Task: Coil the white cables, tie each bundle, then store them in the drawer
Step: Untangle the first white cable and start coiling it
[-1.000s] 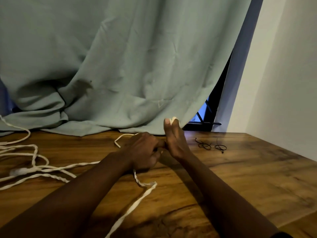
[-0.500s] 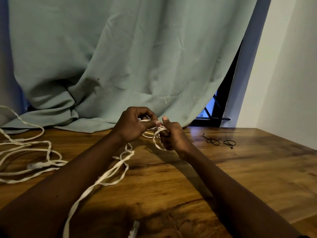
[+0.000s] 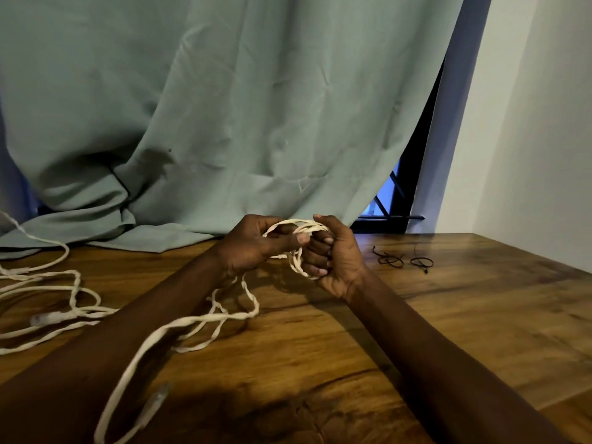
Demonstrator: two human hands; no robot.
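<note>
The left hand (image 3: 253,248) and right hand (image 3: 336,257) grip a small white coil (image 3: 295,260). Much cable (image 3: 189,322) lies loose lower left. Nothing looks tied; black ties (image 3: 389,260) wait right.

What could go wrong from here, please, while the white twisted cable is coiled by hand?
1. The small coil of white twisted cable is gripped by the right hand and pinched by the left hand; its loops might spring open, since the thin black ties lie apart on the brown wooden table.
2. The loose trailing length crosses itself on the table and could knot when pulled in.
</note>
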